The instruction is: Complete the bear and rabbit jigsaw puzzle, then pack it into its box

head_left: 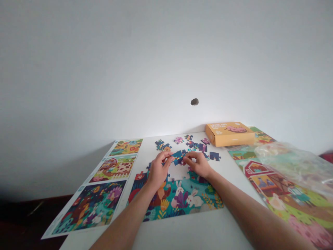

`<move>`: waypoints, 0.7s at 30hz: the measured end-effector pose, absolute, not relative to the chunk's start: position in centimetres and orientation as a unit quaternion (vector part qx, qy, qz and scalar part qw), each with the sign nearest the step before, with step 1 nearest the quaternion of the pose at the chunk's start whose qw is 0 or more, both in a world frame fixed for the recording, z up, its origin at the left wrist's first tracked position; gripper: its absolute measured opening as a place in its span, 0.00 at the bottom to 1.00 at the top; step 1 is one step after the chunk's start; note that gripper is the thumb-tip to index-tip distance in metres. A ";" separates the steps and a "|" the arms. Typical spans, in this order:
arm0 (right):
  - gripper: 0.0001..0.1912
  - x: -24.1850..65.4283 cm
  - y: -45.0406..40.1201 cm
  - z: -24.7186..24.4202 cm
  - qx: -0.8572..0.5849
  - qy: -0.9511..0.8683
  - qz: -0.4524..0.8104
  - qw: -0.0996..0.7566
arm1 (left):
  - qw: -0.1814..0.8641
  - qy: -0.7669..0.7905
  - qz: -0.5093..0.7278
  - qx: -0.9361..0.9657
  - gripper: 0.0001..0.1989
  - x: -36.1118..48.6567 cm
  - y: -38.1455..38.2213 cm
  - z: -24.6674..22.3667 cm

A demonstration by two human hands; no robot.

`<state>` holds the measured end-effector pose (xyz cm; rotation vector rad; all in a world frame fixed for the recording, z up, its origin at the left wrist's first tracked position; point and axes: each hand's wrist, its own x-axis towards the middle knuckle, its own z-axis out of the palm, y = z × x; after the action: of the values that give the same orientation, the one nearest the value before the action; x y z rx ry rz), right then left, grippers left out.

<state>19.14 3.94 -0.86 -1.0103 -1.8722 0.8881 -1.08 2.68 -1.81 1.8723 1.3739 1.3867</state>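
Between my two hands is a dark blue puzzle piece [178,157] with yellow marks, raised over the partly built puzzle [179,203]. My left hand [159,167] pinches its left side, fingers closed. On its right side, my right hand [198,163] has its thumb and fingers closed on the piece's edge. White rabbits and plants show in the joined lower rows of the puzzle; part of its left side is hidden by my left hand and forearm. Just beyond my hands lie several loose puzzle pieces [203,147], one dark blue piece [214,156] apart at the right.
On the left lies a printed sheet [102,189] with three pictures, overhanging the table edge. A yellow puzzle box [230,134] stands at the back right against the wall. A farm picture [279,189] and a clear plastic bag [293,166] are on the right.
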 end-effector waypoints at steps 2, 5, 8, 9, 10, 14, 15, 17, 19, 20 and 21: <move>0.13 19.1 4.0 -0.8 -0.403 -0.727 0.363 0.422 | 0.213 0.498 0.499 0.677 0.10 -1.2 2.9 -2.1; 0.12 19.0 4.1 -1.0 -0.404 -0.730 0.361 0.417 | 0.198 0.496 0.498 0.683 0.09 -1.4 3.0 -2.3; 0.15 19.1 4.2 -1.3 -0.402 -0.744 0.353 0.400 | 0.186 0.494 0.500 0.686 0.09 -1.4 3.0 -2.3; 0.16 19.2 4.2 -1.4 -0.404 -0.745 0.351 0.399 | 0.182 0.495 0.500 0.687 0.09 -1.4 3.0 -2.2; 0.16 19.2 4.2 -1.4 -0.405 -0.746 0.349 0.397 | 0.177 0.497 0.498 0.688 0.09 -1.4 3.0 -2.2; 0.16 19.2 4.3 -1.6 -0.409 -0.748 0.348 0.391 | 0.150 0.508 0.478 0.701 0.10 -1.4 2.9 -2.1; 0.16 19.2 4.3 -1.6 -0.412 -0.746 0.348 0.391 | 0.145 0.508 0.471 0.707 0.10 -1.4 2.8 -2.0; 0.17 19.1 4.4 -1.6 -0.425 -0.743 0.338 0.391 | 0.135 0.501 0.456 0.724 0.12 -1.3 2.7 -2.0; 0.17 19.2 4.6 -1.6 -0.445 -0.749 0.304 0.385 | 0.124 0.495 0.440 0.739 0.14 -1.3 2.7 -2.0; 0.17 19.2 4.7 -1.5 -0.457 -0.755 0.273 0.382 | 0.119 0.497 0.437 0.740 0.15 -1.3 2.7 -2.0; 0.15 19.3 4.8 -1.4 -0.475 -0.760 0.231 0.379 | 0.116 0.504 0.437 0.736 0.15 -1.3 2.8 -2.1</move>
<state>19.30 4.82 -1.42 -1.2149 -1.9416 0.5897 -1.32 2.78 -2.09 2.1551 1.4750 1.2799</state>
